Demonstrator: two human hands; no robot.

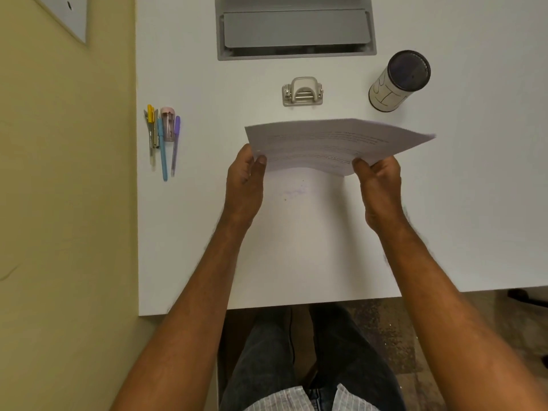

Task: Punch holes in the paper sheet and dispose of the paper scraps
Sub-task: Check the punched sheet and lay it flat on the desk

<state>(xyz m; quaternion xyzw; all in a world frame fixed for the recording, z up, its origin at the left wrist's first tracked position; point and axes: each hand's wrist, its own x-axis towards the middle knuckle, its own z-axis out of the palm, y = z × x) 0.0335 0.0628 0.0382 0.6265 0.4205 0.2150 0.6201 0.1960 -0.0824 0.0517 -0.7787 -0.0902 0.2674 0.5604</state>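
Nearest me are the person's lap in dark jeans point(284, 360) and a bit of striped shirt, with both bare forearms reaching out over the white desk point(296, 256). The left hand point(244, 176) pinches the near left corner of a printed paper sheet point(332, 142), thumb on top, and the right hand point(381, 180) grips its near right edge the same way, fingers curled under. So the sheet is held up off the desk between both hands, tilted and slightly bowed, with lines of text showing but too blurry to read. Off to the left, near the desk edge, there's a little bunch of pens point(162, 137) lying side by side with a pinkish sharpener-looking thing. Just past the sheet sits a beige hole punch point(302, 91), not touching it. Far right of that stands a cylindrical container point(398, 80) with a dark lid and marker scribbles on its side. Farthest back is a grey cable hatch point(296, 28) set into the desk.
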